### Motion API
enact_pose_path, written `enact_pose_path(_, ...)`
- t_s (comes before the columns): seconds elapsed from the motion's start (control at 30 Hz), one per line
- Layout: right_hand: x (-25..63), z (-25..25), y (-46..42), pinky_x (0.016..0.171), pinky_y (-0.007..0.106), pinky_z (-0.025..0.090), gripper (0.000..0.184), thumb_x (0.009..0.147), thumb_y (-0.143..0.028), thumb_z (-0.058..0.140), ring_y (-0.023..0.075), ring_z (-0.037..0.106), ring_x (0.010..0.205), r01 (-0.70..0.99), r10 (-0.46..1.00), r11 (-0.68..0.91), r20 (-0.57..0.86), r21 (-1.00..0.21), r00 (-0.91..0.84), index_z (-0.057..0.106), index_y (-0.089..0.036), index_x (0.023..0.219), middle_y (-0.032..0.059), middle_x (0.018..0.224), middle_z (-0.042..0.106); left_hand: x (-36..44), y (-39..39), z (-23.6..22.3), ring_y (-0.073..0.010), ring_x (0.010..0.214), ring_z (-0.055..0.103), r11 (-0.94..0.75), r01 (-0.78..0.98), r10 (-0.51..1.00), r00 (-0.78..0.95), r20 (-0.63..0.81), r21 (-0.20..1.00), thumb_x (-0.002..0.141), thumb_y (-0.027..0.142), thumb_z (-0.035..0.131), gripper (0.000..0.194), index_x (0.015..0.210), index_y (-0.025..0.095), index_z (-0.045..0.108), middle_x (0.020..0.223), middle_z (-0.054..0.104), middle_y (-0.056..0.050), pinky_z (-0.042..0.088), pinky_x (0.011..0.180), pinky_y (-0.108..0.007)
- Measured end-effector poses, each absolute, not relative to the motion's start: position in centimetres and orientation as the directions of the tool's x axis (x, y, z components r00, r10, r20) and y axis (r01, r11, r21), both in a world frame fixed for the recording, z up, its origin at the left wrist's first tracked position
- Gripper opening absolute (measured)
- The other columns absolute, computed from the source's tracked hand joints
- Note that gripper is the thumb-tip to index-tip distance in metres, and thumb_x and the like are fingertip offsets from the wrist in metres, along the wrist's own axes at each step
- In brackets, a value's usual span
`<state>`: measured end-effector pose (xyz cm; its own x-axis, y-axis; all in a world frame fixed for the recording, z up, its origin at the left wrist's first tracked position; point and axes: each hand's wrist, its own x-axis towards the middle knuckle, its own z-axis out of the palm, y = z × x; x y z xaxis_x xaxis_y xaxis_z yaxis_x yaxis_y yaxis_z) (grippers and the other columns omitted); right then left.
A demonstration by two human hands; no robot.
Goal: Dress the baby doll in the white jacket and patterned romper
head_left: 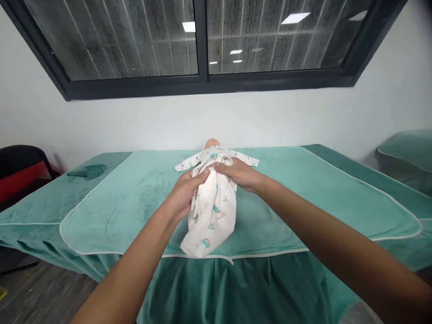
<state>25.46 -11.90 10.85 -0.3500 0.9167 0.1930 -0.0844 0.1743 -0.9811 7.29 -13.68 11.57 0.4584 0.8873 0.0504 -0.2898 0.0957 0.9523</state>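
A baby doll lies on its back on the green bed, its head (212, 142) toward the wall. It wears a white printed baby gown (216, 209) with long sleeves spread out to both sides. My left hand (186, 191) grips the left edge of the gown, thumb on top. My right hand (240, 173) pinches the cloth on the other side, near the doll's middle. Between and below my hands the lower part of the gown hangs loose toward me. The doll's legs and hands are hidden by the cloth.
A light green towel-like sheet (135, 202) with white piping covers the bed (189, 288). A face hole (88, 172) is at the bed's left end. A black and red chair (23, 175) stands left. Behind are a white wall (151, 121) and a dark-framed window (202, 83).
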Motion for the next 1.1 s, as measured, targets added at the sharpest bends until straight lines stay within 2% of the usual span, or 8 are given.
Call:
enact_pose_path(0.23,23.9,8.0,-9.4,0.077,0.032,0.053,0.056,0.074,-0.063,0.068,0.0199,0.064,0.082,-0.334,0.987,0.066,0.111,-0.94,-0.116,0.063,-0.018,0.105,0.0059,0.089,0.069,5.6,-12.5,8.7,-0.0256,0.082,0.069,0.295,-0.109,0.701,0.7,-0.137,0.949,0.063,0.032,0.085,0.045,0.099,0.01,0.07,0.096,0.073,-0.014,0.054,0.072,-0.032)
enact_pose_path(0.37,24.4,4.5,-9.8,0.076,0.031,0.052,0.058,0.075,-0.064,0.067,0.0194,0.064,0.084,-0.344,0.996,-0.062,-0.035,-0.937,-0.084,0.063,-0.017,0.108,0.008,0.097,0.069,5.1,-11.0,6.9,-0.0238,0.079,0.07,0.28,-0.232,0.842,0.525,-0.122,0.931,0.063,0.028,0.083,0.045,0.103,0.013,0.068,0.094,0.074,-0.011,0.054,0.068,-0.03)
enact_pose_path(0.5,25.9,0.2,-11.8,0.071,0.03,0.049,0.052,0.069,-0.05,0.078,0.0204,0.062,0.082,-0.169,0.97,-0.144,-0.105,-0.975,-0.218,0.066,-0.015,0.105,0.0074,0.097,0.068,6.2,-9.6,4.7,-0.0204,0.071,0.068,0.291,-0.29,0.902,0.401,-0.16,0.912,0.064,0.031,0.082,0.041,0.099,0.014,0.067,0.086,0.073,-0.007,0.053,0.066,-0.029)
enact_pose_path(0.6,27.0,-2.6,-13.0,0.069,0.031,0.045,0.04,0.077,-0.05,0.07,0.0196,0.058,0.08,-0.046,0.995,-0.086,-0.084,-0.995,-0.051,0.063,-0.019,0.101,0.003,0.092,0.065,8.0,-8.8,3.1,-0.0209,0.071,0.067,0.344,-0.198,0.871,0.433,-0.233,0.918,0.07,0.037,0.077,0.038,0.097,0.014,0.066,0.084,0.072,-0.007,0.052,0.069,-0.033)
enact_pose_path(0.7,27.9,-4.5,-13.2,0.06,0.029,0.036,0.031,0.084,-0.052,0.059,0.0177,0.048,0.068,0.275,0.978,-0.071,-0.013,-0.959,0.209,0.054,-0.022,0.08,-0.0005,0.072,0.056,10.0,-7.8,1.9,-0.0215,0.073,0.065,0.245,0.004,0.881,0.418,-0.224,0.97,0.074,0.041,0.071,0.031,0.09,0.014,0.066,0.083,0.071,-0.006,0.05,0.068,-0.032)
enact_pose_path(0.8,28.4,-5.5,-12.8,0.057,0.03,0.032,0.028,0.086,-0.049,0.054,0.0186,0.044,0.062,0.438,0.966,-0.054,0.065,-0.897,0.251,0.047,-0.024,0.075,-0.0009,0.066,0.052,11.3,-6.9,1.6,-0.0257,0.085,0.064,-0.017,0.341,0.912,0.391,-0.125,0.94,0.081,0.043,0.062,0.027,0.088,0.017,0.066,0.092,0.071,-0.008,0.047,0.074,-0.034)
enact_pose_path(0.93,28.5,-5.6,-11.9,0.059,0.03,0.036,0.029,0.087,-0.051,0.051,0.0207,0.051,0.066,0.373,0.961,-0.085,0.023,-0.924,0.276,0.05,-0.023,0.078,0.001,0.072,0.06,12.0,-6.4,2.5,-0.0292,0.091,0.063,-0.169,0.595,0.897,0.424,-0.128,0.786,0.084,0.045,0.056,0.03,0.089,0.018,0.065,0.096,0.07,-0.01,0.046,0.078,-0.037)
enact_pose_path(1.1,28.9,-5.1,-10.9,0.085,0.034,0.044,0.035,0.087,-0.05,0.052,0.0234,0.059,0.098,0.086,0.954,-0.023,0.004,-0.996,0.299,0.06,-0.02,0.104,0.005,0.106,0.067,11.6,-5.7,3.8,-0.0261,0.103,0.063,0.031,0.336,0.73,0.636,-0.251,0.941,0.084,0.05,0.06,0.04,0.111,0.021,0.064,0.113,0.069,-0.007,0.048,0.087,-0.036)
